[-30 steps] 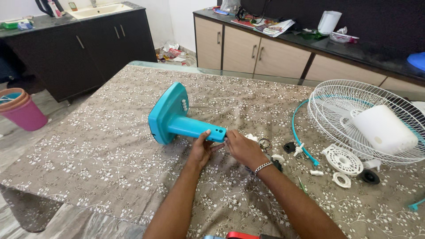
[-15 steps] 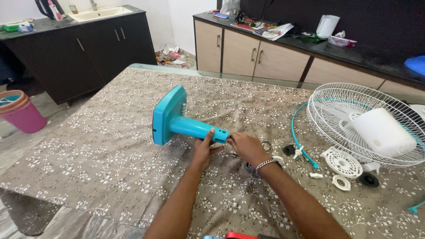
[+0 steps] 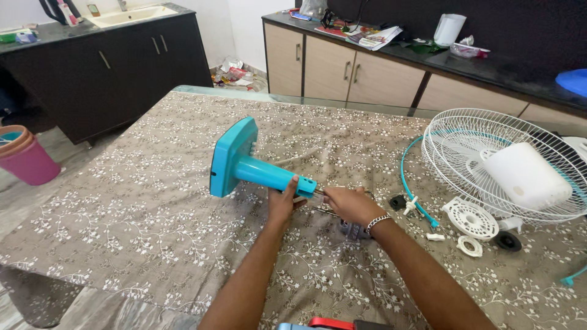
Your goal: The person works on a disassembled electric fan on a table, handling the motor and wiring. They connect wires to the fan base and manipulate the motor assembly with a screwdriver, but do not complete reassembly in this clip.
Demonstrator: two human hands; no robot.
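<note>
Teal fan stand is lying slightly turned since a second ago; left hand is gripping its end, right hand pinching a part there, cloth-covered surface below.

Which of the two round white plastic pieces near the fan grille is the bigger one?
The spoked white disc, closer to the fan grille; the small white ring lies just below it.

I see a white fan grille at three o'clock, pink bucket at nine, sink at eleven, flowered tablecloth.
</note>
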